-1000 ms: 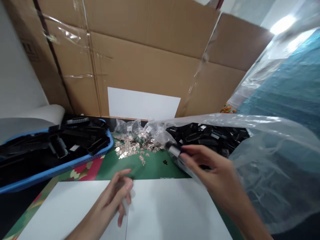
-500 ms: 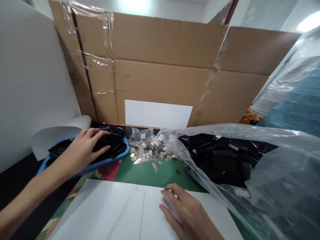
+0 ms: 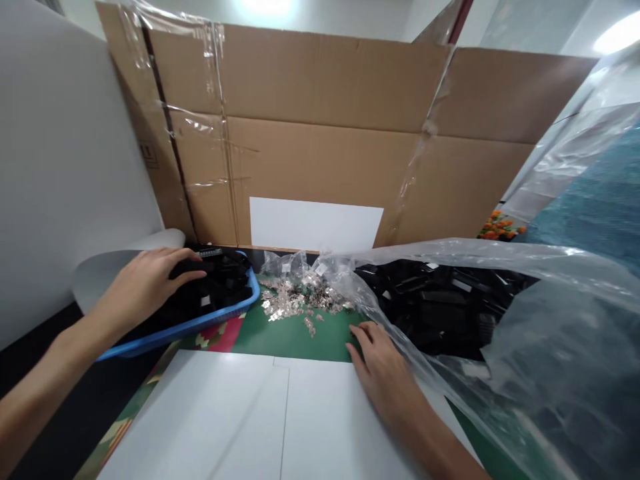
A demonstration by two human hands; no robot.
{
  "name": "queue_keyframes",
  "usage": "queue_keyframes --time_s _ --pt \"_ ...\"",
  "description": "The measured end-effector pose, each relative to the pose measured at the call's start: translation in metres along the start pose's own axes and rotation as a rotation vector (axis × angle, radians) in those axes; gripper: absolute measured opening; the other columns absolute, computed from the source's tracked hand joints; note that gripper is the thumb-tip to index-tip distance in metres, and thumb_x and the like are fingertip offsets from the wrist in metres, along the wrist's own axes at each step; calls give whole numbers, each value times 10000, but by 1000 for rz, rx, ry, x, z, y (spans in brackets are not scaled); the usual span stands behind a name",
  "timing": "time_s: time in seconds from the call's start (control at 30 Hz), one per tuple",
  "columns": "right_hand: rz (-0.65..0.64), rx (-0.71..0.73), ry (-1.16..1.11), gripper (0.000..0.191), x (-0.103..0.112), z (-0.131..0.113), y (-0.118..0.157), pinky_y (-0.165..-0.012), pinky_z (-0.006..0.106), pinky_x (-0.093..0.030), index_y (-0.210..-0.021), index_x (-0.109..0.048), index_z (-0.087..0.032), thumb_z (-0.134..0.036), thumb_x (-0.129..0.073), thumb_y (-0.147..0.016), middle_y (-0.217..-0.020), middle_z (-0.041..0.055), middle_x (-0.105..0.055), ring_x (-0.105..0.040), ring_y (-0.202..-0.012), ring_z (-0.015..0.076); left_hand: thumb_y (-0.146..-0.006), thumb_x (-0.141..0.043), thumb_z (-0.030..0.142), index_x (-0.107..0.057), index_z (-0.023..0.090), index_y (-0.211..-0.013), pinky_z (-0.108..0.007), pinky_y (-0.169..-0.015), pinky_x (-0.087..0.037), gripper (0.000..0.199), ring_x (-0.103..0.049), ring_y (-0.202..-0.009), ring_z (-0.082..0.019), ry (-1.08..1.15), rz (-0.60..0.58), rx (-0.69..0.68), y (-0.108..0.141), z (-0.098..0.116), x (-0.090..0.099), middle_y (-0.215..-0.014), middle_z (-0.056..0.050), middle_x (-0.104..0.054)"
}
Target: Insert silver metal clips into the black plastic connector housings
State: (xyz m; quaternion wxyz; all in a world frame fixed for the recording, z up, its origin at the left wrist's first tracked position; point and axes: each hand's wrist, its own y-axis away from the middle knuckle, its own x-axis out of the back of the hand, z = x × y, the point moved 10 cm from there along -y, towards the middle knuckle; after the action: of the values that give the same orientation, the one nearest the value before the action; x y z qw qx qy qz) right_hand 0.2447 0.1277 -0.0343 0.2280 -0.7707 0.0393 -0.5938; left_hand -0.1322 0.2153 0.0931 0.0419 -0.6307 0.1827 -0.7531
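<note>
Two bare hands are showing in the head view, one per side. Left hand [image 3: 145, 283] is reaching into a shallow blue plastic tray [image 3: 200, 325], fingers loosely curled over the heap of matte black plastic parts [image 3: 220, 290] lying in it; cannot tell whether it is actually gripping one. Tray is sitting at the left, tilted across a glossy green printed mat [image 3: 295, 337] with red patches.

Right hand [image 3: 383, 373] is lying palm down, fingers spread and flat, holding nothing; fingertips are touching the crinkled edge of a big clear plastic bag [image 3: 525, 313] where mat and smooth white paper sheets [image 3: 240, 413] are meeting. The bag is sprawling over the right side, wrinkled and shiny, holding a pile of dark blocky black components [image 3: 440, 303].

Between tray and bag, a scatter of tiny shiny silver metal pieces [image 3: 300, 303] is spreading over the mat, spilling from a small crumpled clear pouch [image 3: 285, 267] behind it.

Behind everything a tall brown corrugated cardboard wall [image 3: 320, 133] is standing, seams covered with glossy clear tape, with a plain white rectangular sheet [image 3: 315, 225] leaning at its foot. A curled white paper roll [image 3: 105, 263] is lying beside the left hand, against a flat pale grey panel [image 3: 60, 167]. Small orange bits [image 3: 495, 227] are peeking out at far right; blurry.
</note>
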Motion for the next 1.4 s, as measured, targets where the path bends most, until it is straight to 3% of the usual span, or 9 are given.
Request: queue_keyframes --time_s 0.13,0.27,0.33,0.43,0.53,0.63,0.83,1.0,1.4 --pt "-6 -14 25 315 -9 16 1 -846 438 -620 -1259 -658 -134 -124 -451 -1021 -1153 169 -679 -714 -1032 309 -1022 -485 548 -670 170 -1158 -419 -971 -443 442 -649 -1088 -361 20 44 70 6 5 11 -1134 -130 -718" --pt "-41 6 -17 332 -7 14 -1 -806 377 -605 -1078 -705 -201 -88 -399 -1014 -1016 99 -696 -723 -917 250 -1055 -366 563 -567 163 -1253 -421 -967 -456 489 -626 -1112 -343 95 193 151 17 14 29 -1206 -142 -680" --pt "-40 -7 -81 301 -1 12 -2 -780 378 -595 -1016 -695 -218 -139 -406 -1039 -982 80 -692 -716 -879 243 -1059 -345 561 -532 196 -1250 -364 -913 -482 453 -643 -1012 -281 247 198 139 27 32 24 -1127 -93 -687" --pt "-2 -3 -255 223 13 2 -2 -801 379 -587 -1033 -676 -226 -213 -455 -1055 -1039 69 -702 -708 -917 238 -1038 -370 619 -546 268 -1243 -307 -832 -498 443 -634 -988 -245 649 -22 137 48 78 -15 -1069 -35 -682" --pt "-6 -46 -503 135 24 -8 -1 -760 311 -593 -1043 -674 -233 -281 -549 -1043 -1005 41 -720 -705 -897 206 -1027 -393 644 -584 281 -1327 -325 -946 -479 508 -600 -1144 -266 920 -412 157 80 136 -72 -1157 -45 -680" --pt "-13 -73 -712 145 36 -18 0 -802 289 -598 -1069 -704 -230 -332 -609 -1029 -1012 36 -736 -710 -911 188 -1052 -406 584 -660 255 -1318 -331 -1003 -440 494 -592 -1033 -240 1161 -594 144 101 172 -105 -1054 -41 -687" --pt "-94 -181 -986 160 35 -26 4 -878 326 -598 -1023 -751 -223 -365 -686 -993 -995 34 -763 -737 -919 191 -986 -674 429 -674 262 -1383 -331 -1020 -459 430 -642 -1066 -229 1537 -684 212 119 182 -135 -1176 -64 -722" --pt "22 -67 -1011 68 55 -40 5 -843 273 -569 -975 -735 -227 -279 -696 -995 -1049 29 -719 -696 -941 160 -1004 -653 395 -744 180 -1259 -422 -1113 -477 346 -722 -1082 -261 1819 -762 424 133 188 -143 -1199 -124 -756" --pt "-69 -48 -894 93 61 -47 6 -775 230 -508 -942 -714 -247 -226 -669 -1020 -890 -26 -680 -640 -829 127 -1011 -643 389 -746 190 -1246 -425 -1071 -514 325 -762 -1076 -283 1840 -876 390 139 197 -147 -1225 -142 -777"
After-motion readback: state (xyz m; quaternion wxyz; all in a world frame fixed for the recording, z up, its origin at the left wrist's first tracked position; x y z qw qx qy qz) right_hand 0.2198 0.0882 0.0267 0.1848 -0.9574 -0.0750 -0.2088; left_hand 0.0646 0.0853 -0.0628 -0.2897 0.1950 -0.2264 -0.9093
